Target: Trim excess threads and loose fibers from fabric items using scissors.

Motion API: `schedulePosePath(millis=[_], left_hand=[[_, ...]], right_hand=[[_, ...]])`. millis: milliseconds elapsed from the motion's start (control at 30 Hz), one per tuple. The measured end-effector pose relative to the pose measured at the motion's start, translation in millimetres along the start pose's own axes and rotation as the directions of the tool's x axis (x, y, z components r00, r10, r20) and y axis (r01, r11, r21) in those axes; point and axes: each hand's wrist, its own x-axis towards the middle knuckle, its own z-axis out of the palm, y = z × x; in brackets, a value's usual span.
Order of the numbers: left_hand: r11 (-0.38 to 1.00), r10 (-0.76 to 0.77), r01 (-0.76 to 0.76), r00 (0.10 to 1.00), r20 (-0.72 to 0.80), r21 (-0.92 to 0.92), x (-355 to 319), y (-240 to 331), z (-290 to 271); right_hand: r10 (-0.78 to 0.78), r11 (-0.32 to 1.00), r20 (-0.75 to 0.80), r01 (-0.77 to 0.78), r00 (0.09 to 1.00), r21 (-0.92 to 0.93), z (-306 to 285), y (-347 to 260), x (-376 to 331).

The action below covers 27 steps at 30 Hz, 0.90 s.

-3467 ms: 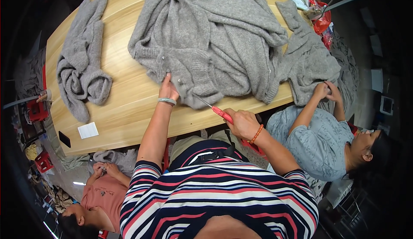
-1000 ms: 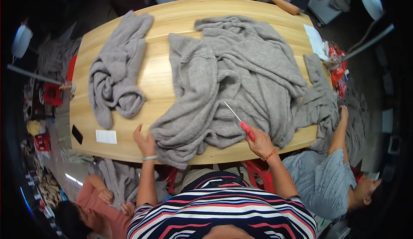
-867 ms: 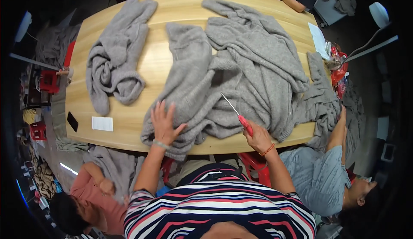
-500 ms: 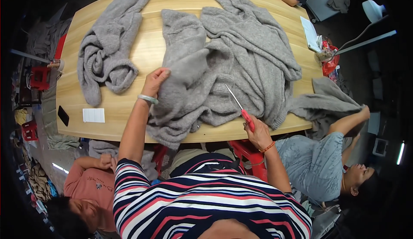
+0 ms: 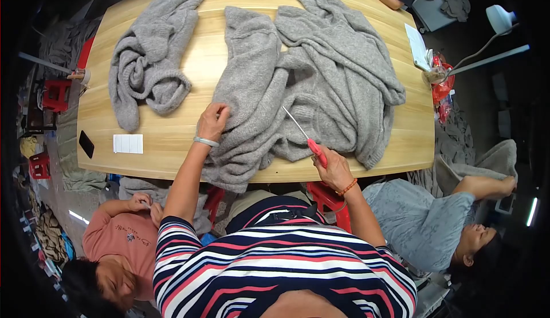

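Grey knitted sweaters lie in a heap across the middle of the table. My left hand (image 5: 213,121) pinches the near left edge of one grey sweater (image 5: 246,89), its fingers closed on the knit. In my right hand (image 5: 334,169) are red-handled scissors (image 5: 317,152), their thin blades together and pointing up and left over the cloth. Their tip is close to the sweater's folds; whether it touches them I cannot tell. More grey knitwear (image 5: 349,77) is heaped on the right, overlapping the piece at my left hand.
Another grey sweater (image 5: 152,46) lies bunched at the table's left. A phone (image 5: 86,144) and white card (image 5: 128,144) rest near the left edge, a paper sheet (image 5: 417,46) at the right. Co-workers sit either side; the right one holds grey cloth (image 5: 487,160). Red stools (image 5: 332,200) stand below.
The sweater part my left hand had lifted now lies flatter on the table, and that hand is lower. My right hand and scissors moved slightly left. The right co-worker's cloth has left the table edge.
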Motion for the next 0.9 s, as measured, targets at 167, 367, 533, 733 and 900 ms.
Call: schedulePosePath(millis=[167,367,533,733,900], left_hand=[[0.888,0.344,-0.299,0.936,-0.073,0.348,-0.6,-4.4,20.8],[0.411,0.088,-0.02,0.996,0.018,-0.911,4.5,78.3,-10.7],[0.468,-0.147,-0.279,0.911,-0.385,-0.839,35.5,10.9,-91.2],[0.996,-0.004,-0.056,0.767,-0.642,-0.073,-14.6,-109.3,-45.0],[0.819,0.4,-0.206,0.874,-0.277,0.535,-26.3,-27.5,-6.2]], right_hand=[[-0.03,1.0,0.038,0.03,0.999,-0.005,-4.2,1.2,7.1],[0.017,1.0,0.041,-0.017,0.999,0.009,-11.0,16.7,1.7],[0.043,0.999,0.084,-0.043,0.995,-0.006,-6.2,30.5,1.1],[0.048,0.999,0.131,-0.05,0.99,0.007,-4.5,27.8,7.7],[0.009,0.999,0.142,-0.004,0.99,-0.041,-5.8,25.0,15.6]])
